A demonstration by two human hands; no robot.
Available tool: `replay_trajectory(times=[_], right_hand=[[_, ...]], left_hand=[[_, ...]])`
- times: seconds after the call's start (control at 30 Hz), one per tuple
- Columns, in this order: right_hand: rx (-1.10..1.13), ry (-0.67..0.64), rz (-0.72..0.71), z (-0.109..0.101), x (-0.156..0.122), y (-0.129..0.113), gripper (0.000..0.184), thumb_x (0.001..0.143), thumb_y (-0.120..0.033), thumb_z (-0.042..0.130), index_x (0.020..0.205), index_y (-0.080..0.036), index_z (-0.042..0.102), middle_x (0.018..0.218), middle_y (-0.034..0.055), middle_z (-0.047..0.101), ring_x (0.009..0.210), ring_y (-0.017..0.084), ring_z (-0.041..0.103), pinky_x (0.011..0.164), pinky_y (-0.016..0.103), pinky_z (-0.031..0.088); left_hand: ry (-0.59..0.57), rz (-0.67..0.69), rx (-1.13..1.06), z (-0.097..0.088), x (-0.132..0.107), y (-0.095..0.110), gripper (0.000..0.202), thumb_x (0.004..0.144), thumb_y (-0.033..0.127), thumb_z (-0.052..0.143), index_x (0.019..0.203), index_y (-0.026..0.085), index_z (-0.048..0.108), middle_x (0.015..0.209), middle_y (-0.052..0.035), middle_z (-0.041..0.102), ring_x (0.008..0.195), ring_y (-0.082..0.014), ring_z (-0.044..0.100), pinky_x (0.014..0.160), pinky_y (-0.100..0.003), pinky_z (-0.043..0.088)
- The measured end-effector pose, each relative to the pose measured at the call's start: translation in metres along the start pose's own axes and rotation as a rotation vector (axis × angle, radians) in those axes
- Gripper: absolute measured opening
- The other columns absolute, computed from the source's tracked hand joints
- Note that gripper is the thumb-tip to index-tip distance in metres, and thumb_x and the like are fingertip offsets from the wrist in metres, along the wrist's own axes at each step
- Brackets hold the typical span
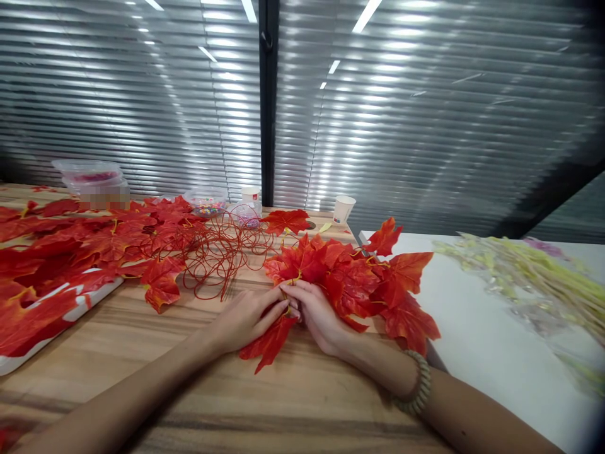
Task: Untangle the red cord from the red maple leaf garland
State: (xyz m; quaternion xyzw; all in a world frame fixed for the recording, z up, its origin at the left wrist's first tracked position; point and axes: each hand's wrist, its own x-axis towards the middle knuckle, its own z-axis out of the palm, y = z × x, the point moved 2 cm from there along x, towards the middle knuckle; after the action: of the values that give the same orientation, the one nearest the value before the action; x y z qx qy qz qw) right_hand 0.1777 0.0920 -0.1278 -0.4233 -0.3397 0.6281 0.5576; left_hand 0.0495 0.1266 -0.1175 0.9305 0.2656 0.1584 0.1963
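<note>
Both hands meet over the wooden table at the near end of a red maple leaf garland (350,284). My left hand (250,318) comes in from the left with its fingers pinched at the yellowish leaf stems. Against it, my right hand (319,312) is closed on the same stems, its fingertips touching the left ones. One red maple leaf (271,343) hangs down below the joined fingers. The garland's other leaves spread behind and to the right of my right hand. Just what lies between the fingertips is partly hidden.
Tangled red cord (227,252) lies beyond my left hand. Piled maple leaves (118,233) and a white tray (101,287) are at left. Bead containers (208,202) and a paper cup (344,209) stand at the back. Wrapped yellow stems (543,277) rest on the white table at right.
</note>
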Motion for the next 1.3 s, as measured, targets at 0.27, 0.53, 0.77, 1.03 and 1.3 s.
replay_trajectory(times=[0.27,0.53,0.77,1.03,1.3], right_hand=[[-0.008,0.0,0.006,0.0005,-0.0012,0.0002,0.023,0.066,-0.031,0.062,0.061,-0.017,0.046,0.051,-0.0065,0.036,0.045,0.006,0.031,0.045,0.023,0.019],[-0.007,0.0,0.008,0.0006,-0.0005,-0.0005,0.023,0.065,-0.031,0.063,0.06,-0.016,0.046,0.051,-0.0064,0.036,0.045,0.006,0.031,0.044,0.022,0.02],[-0.014,0.002,0.003,0.0015,-0.0014,-0.0016,0.023,0.066,-0.031,0.063,0.059,-0.016,0.046,0.051,-0.0064,0.035,0.045,0.005,0.031,0.044,0.022,0.02],[-0.008,0.001,0.001,0.0009,-0.0015,-0.0009,0.022,0.065,-0.031,0.062,0.06,-0.016,0.047,0.052,-0.0062,0.036,0.045,0.005,0.03,0.044,0.022,0.019],[-0.015,0.002,0.002,0.0009,-0.0005,-0.0014,0.022,0.066,-0.031,0.062,0.061,-0.016,0.047,0.053,-0.006,0.036,0.045,0.006,0.031,0.045,0.022,0.02]], left_hand=[[0.017,0.009,-0.001,0.0,-0.001,-0.0002,0.025,0.091,0.029,0.033,0.098,0.018,0.055,0.089,-0.0049,0.065,0.077,-0.0157,0.061,0.071,-0.025,0.044],[0.062,0.06,-0.029,-0.0011,-0.0009,0.0001,0.024,0.09,0.027,0.035,0.1,0.019,0.055,0.086,-0.0046,0.066,0.077,-0.0158,0.061,0.073,-0.025,0.045],[0.052,0.051,-0.023,-0.0016,-0.001,0.0005,0.024,0.09,0.027,0.035,0.1,0.019,0.055,0.086,-0.0046,0.066,0.076,-0.0158,0.061,0.073,-0.025,0.045],[0.045,0.045,-0.034,-0.001,-0.0005,-0.0002,0.023,0.09,0.027,0.036,0.099,0.019,0.055,0.086,-0.0045,0.066,0.076,-0.0158,0.061,0.072,-0.024,0.045],[0.048,0.058,-0.032,-0.002,-0.0008,0.0007,0.024,0.09,0.027,0.035,0.098,0.019,0.056,0.086,-0.0047,0.065,0.077,-0.0155,0.061,0.073,-0.024,0.045]])
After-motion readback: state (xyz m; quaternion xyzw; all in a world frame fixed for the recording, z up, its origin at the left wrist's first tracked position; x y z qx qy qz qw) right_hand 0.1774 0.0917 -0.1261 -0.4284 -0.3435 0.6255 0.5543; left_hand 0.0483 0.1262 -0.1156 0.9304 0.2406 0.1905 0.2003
